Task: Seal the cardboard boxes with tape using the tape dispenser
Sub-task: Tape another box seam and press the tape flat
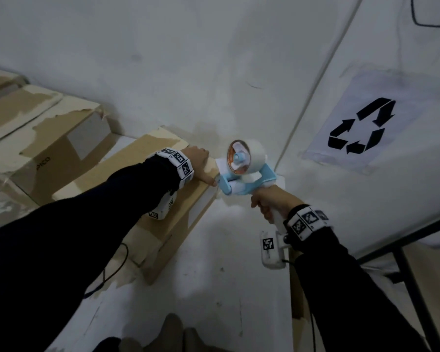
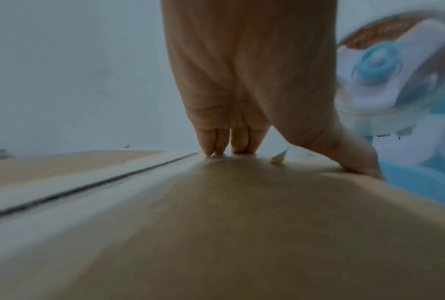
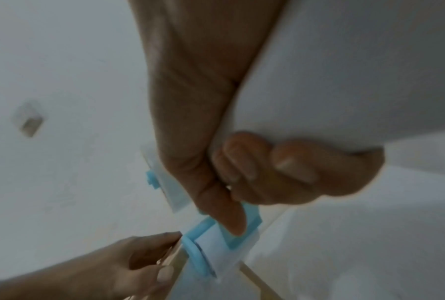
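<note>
A flat cardboard box (image 1: 127,189) lies on the white floor, with a dark seam (image 2: 87,183) running along its top. My left hand (image 1: 197,163) rests palm down on the box's far end. Its fingers (image 2: 237,140) bend at the end edge and the thumb lies along the right edge. My right hand (image 1: 269,203) grips the white handle of a blue and white tape dispenser (image 1: 244,171). The dispenser's roller (image 3: 198,251) sits at the box's end corner, right beside my left thumb. A roll of clear tape (image 2: 386,67) is mounted on the dispenser.
More cardboard boxes (image 1: 48,138) with torn surfaces are stacked at the left. A white sheet with a black recycling symbol (image 1: 361,125) hangs at the right, above a dark table leg (image 1: 417,295). A black cable (image 1: 112,270) runs beside the box.
</note>
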